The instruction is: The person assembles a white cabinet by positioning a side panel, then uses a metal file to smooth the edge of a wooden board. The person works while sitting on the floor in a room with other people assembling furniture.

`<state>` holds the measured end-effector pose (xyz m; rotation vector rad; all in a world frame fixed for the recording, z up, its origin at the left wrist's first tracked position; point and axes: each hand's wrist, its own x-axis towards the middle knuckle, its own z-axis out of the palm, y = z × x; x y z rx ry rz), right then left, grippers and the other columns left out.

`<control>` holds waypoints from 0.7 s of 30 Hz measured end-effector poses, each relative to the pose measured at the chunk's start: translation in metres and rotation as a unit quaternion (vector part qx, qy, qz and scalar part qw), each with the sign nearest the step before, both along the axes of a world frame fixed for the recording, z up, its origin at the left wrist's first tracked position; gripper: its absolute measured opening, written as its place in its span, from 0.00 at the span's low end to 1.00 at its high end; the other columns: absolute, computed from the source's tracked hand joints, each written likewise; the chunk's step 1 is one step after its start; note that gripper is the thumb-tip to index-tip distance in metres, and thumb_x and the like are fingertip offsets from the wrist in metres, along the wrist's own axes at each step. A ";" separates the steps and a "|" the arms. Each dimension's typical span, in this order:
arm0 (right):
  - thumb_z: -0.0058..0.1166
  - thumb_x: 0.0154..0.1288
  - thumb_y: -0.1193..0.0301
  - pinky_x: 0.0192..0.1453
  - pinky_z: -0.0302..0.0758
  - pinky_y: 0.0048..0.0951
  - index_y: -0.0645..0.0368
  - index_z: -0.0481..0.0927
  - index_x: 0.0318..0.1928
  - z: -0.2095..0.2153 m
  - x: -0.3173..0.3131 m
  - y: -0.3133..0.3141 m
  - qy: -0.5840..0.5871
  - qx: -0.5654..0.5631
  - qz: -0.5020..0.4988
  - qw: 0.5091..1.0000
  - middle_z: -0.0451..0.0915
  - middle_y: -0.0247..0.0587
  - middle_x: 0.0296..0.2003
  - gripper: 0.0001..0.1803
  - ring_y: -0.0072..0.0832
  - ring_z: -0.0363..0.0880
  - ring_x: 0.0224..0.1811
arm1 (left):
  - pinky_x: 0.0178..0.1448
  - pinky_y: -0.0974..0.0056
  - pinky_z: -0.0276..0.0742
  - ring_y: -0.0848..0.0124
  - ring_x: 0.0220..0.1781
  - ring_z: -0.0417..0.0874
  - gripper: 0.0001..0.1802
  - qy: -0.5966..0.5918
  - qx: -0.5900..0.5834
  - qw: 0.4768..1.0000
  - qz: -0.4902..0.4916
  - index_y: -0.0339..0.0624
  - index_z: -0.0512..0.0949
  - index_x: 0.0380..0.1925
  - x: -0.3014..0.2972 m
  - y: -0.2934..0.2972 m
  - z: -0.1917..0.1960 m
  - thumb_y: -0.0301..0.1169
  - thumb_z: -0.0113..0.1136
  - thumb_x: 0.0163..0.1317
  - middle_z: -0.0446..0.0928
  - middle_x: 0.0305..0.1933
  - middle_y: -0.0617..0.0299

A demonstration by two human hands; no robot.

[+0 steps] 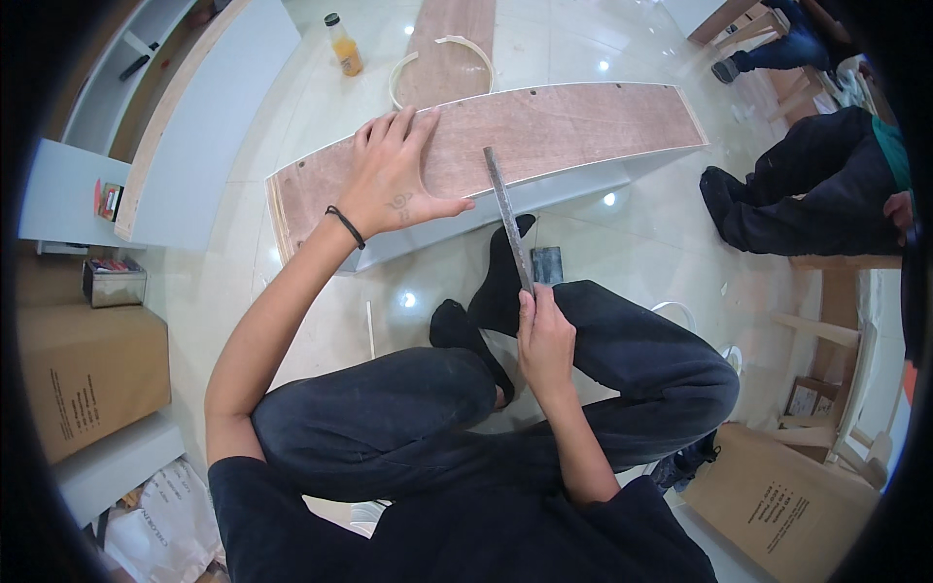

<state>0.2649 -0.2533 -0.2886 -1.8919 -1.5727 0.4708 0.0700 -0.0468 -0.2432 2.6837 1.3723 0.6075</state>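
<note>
One left hand is resting, fingers apart, across a plywood-faced white box I am watching remotely; the right hand is gripping a metal file, tip overlapping the box from my angle.

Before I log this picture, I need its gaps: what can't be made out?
In the head view:
Bar: lower end hidden in the right hand.
Board: part covered by the left hand.
Teal-topped person: head cut off by the right rim.
</note>
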 end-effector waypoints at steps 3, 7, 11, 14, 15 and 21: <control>0.43 0.78 0.65 0.33 0.75 0.55 0.65 0.71 0.48 -0.008 -0.005 0.003 0.014 -0.012 -0.009 1.000 0.79 0.61 0.29 0.13 0.62 0.79 0.32 | 0.74 0.44 0.54 0.40 0.70 0.63 0.63 -0.001 -0.010 1.000 0.003 0.39 0.65 0.70 0.002 0.000 0.000 0.66 0.72 0.37 0.65 0.69 0.37; 0.42 0.78 0.66 0.33 0.74 0.57 0.64 0.68 0.45 -0.007 -0.006 0.018 -0.016 -0.066 -0.022 0.997 0.79 0.64 0.28 0.11 0.64 0.79 0.32 | 0.74 0.44 0.54 0.41 0.70 0.63 0.63 0.009 -0.003 1.000 -0.001 0.39 0.65 0.70 0.002 0.000 -0.001 0.66 0.72 0.36 0.66 0.68 0.37; 0.41 0.78 0.65 0.32 0.74 0.59 0.64 0.67 0.42 0.020 0.009 0.078 -0.075 -0.062 -0.054 0.994 0.79 0.66 0.27 0.13 0.64 0.79 0.31 | 0.74 0.45 0.54 0.41 0.70 0.63 0.63 0.011 0.002 1.000 -0.001 0.38 0.65 0.70 0.000 0.000 0.001 0.66 0.72 0.36 0.66 0.68 0.37; 0.39 0.79 0.64 0.32 0.74 0.59 0.63 0.68 0.40 0.037 0.030 0.107 -0.075 -0.049 -0.067 0.994 0.79 0.67 0.27 0.14 0.64 0.79 0.31 | 0.74 0.45 0.55 0.41 0.70 0.63 0.63 0.011 0.001 1.000 0.004 0.37 0.65 0.69 0.001 0.004 0.000 0.66 0.72 0.36 0.66 0.69 0.37; 0.39 0.79 0.64 0.33 0.73 0.59 0.63 0.68 0.40 0.040 0.034 0.108 -0.071 -0.034 -0.063 0.995 0.79 0.67 0.27 0.14 0.64 0.79 0.31 | 0.74 0.45 0.55 0.41 0.70 0.63 0.63 0.009 -0.001 1.000 0.007 0.36 0.65 0.69 0.002 0.004 -0.001 0.66 0.72 0.36 0.66 0.69 0.37; 0.41 0.79 0.64 0.31 0.74 0.59 0.61 0.67 0.40 0.015 0.000 0.029 -0.043 -0.004 0.007 0.999 0.79 0.62 0.27 0.13 0.62 0.79 0.30 | 0.75 0.45 0.54 0.41 0.70 0.64 0.63 0.005 0.006 1.000 0.000 0.36 0.66 0.69 0.002 -0.001 0.001 0.65 0.73 0.35 0.66 0.69 0.37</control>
